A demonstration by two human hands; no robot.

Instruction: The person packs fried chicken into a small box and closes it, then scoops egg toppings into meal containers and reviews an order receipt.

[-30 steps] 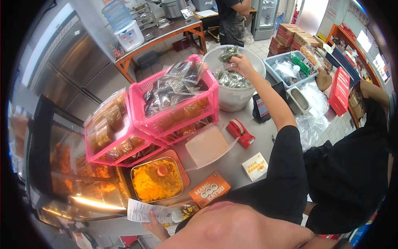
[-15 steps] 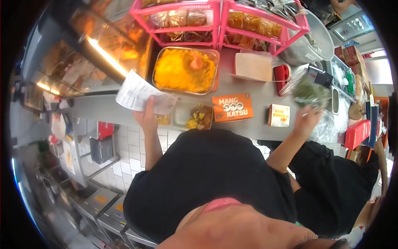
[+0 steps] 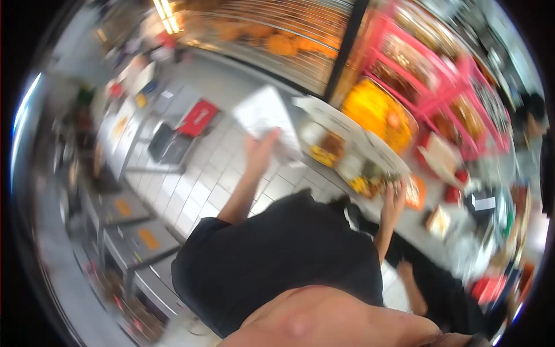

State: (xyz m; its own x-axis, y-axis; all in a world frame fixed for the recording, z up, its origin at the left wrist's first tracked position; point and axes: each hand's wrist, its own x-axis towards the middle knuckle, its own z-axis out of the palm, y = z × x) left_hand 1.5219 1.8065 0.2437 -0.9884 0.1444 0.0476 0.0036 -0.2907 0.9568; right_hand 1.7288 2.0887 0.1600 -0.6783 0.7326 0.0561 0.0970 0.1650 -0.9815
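My left hand (image 3: 259, 151) pinches white printed paper slips (image 3: 263, 113), held up over the tiled floor to the left of the counter. Blurred fingers of my right hand (image 3: 393, 203) stretch out at the near right edge of an open food box (image 3: 373, 130); whether they touch it I cannot tell. In the box's compartments lie rice, brown pieces and yellow bits (image 3: 358, 185), with something green near my fingers. An orange printed box (image 3: 415, 192) stands just right of that hand.
Behind the food box stands a tray of yellow food (image 3: 376, 113), beside pink racks (image 3: 425, 81) of packed goods. A heated display case (image 3: 272, 40) borders the counter. Another person's arm (image 3: 413, 289) is close on my right.
My view has swung left. The bag of green leaves has left my right hand, which has moved to the food box. My left hand still holds the slips.
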